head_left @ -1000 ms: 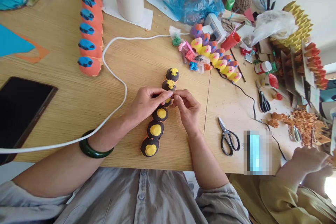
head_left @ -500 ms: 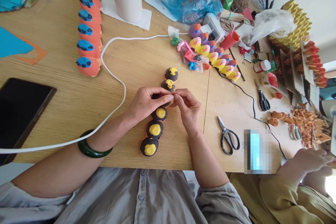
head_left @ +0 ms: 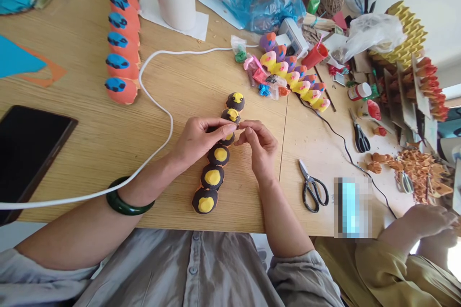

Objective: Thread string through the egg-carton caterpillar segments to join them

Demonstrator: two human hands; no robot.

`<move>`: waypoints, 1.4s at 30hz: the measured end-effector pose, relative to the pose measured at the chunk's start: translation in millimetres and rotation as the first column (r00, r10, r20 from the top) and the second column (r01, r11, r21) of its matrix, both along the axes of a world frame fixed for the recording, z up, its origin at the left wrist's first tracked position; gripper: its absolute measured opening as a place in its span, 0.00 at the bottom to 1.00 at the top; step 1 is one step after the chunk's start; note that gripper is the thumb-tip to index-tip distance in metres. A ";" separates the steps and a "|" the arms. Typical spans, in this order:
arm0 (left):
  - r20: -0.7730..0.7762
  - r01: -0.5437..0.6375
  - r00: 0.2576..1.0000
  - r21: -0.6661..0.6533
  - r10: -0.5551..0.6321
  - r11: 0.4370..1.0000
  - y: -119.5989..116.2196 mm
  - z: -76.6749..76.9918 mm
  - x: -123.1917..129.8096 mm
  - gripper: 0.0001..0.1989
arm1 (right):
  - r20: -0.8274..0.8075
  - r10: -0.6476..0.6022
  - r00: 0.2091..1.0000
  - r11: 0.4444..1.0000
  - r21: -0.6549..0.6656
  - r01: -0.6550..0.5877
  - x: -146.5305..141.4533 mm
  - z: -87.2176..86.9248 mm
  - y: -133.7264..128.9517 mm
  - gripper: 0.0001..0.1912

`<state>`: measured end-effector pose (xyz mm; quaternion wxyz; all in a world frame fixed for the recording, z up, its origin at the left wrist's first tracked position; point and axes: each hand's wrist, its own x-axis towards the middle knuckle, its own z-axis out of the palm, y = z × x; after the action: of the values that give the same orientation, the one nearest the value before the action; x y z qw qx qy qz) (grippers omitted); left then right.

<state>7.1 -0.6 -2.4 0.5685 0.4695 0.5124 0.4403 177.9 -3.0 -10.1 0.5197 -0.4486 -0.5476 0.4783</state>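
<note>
A row of black clay-covered bumps with yellow clay discs [head_left: 212,177] lies on the table under my hands. The two farthest bumps [head_left: 235,101] carry small black bits on their yellow. Above the third bump from the far end, my left hand [head_left: 205,136] is closed in a pinch; whatever sits between its thumb and index finger is too small to make out. My right hand [head_left: 261,146] faces it, index fingertip at the left fingertips. Its thumb stands slightly apart from the index finger, and the other fingers are curled.
An orange row with blue discs [head_left: 122,57] lies at the left, near a white cable [head_left: 169,115] and a dark tablet [head_left: 32,153]. Scissors [head_left: 311,187] lie right of my arm. Yellow-pink rows [head_left: 295,81] and clay bags [head_left: 259,74] sit beyond. A co-worker's hand [head_left: 425,223] is at right.
My right thumb has come away from the left fingertips, and the right hand has shifted slightly right. More of the third bump's yellow disc shows below my left fingers.
</note>
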 end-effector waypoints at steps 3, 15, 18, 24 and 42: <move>0.014 -0.030 0.999 0.001 0.030 1.000 -0.2 -3.0 -0.7 0.16 | -0.012 0.009 1.000 0.999 0.038 -0.008 -0.8 -0.9 0.6 0.08; -0.040 -0.012 0.999 0.049 0.013 0.999 -0.1 0.4 -0.4 0.14 | 0.042 -0.013 0.999 0.995 0.103 0.009 -2.3 -6.0 -0.2 0.07; -0.071 -0.004 0.997 0.052 0.008 0.999 -0.2 2.5 -0.5 0.14 | 0.016 0.009 1.000 0.993 0.115 -0.011 -2.2 -4.2 -0.8 0.05; -0.112 0.018 0.994 0.074 -0.010 0.997 -0.6 8.6 -0.2 0.14 | 0.004 0.019 1.000 0.995 0.103 -0.019 -3.1 -5.5 0.3 0.05; -0.117 -0.038 0.992 0.062 0.045 0.997 0.2 0.7 -1.3 0.17 | 0.031 -0.119 0.992 0.992 0.037 0.117 -6.3 -12.1 4.0 0.10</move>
<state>5.8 -0.4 -1.6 0.5135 0.5007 0.5415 0.4386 171.5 1.0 -22.2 0.5457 -0.4789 -0.5370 0.4296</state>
